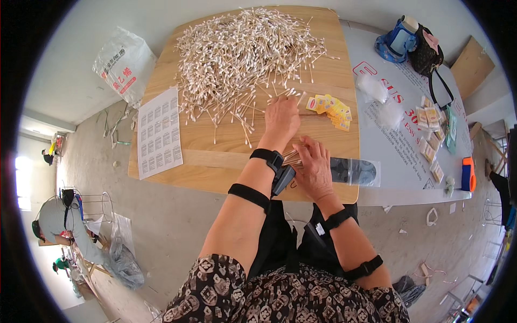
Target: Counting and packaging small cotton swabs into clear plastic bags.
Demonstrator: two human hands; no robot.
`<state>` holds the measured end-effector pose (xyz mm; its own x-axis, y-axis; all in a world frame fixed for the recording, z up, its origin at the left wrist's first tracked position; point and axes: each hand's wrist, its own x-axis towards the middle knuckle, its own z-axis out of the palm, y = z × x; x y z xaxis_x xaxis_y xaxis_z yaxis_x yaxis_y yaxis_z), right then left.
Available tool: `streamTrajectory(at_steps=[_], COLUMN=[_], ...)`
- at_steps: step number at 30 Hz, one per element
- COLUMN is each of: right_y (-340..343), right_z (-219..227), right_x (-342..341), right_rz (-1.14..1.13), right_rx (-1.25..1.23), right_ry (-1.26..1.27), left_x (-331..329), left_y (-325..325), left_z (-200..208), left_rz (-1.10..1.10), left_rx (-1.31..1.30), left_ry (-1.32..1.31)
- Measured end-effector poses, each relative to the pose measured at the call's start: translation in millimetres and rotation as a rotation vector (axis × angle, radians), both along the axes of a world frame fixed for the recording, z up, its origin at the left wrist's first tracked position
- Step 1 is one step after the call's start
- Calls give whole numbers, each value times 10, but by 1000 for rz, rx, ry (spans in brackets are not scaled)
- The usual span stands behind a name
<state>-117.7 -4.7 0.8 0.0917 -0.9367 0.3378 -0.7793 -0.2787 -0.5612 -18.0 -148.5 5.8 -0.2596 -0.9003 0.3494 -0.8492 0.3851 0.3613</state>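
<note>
A big heap of cotton swabs (242,54) covers the far part of the wooden table (215,175). My left hand (283,119) is at the heap's near right edge, fingers curled over a few swabs whose white tips stick out past the fingertips. Closer to me, my right hand (314,168) bends its fingers over a small bunch of swabs (291,158), its sticks showing on the left side. Small yellow labels (334,110) lie fanned out to the right of my left hand. Beside my right hand rests a clear plastic bag (355,171) with a dark lower face.
A printed sheet (160,133) lies at the table's left edge, near a hanging plastic sack (126,67). The grey side table (398,156) on the right bears small packs (431,118), an orange-and-blue tape dispenser (468,175) and bags (428,51). Another person (64,226) bends over at far left.
</note>
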Motion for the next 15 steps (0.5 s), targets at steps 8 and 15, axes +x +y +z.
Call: streamTrajectory(at_steps=[8, 15], right_y=[18, 9], right_z=[52, 45], right_x=[-76, -44], right_rz=[-27, 35], right_rx=[-16, 19], right_ry=[-40, 19], left_x=[482, 285], left_y=[521, 44], left_z=[232, 71], left_rz=[-134, -16], left_rx=[411, 40], left_ry=[-85, 124])
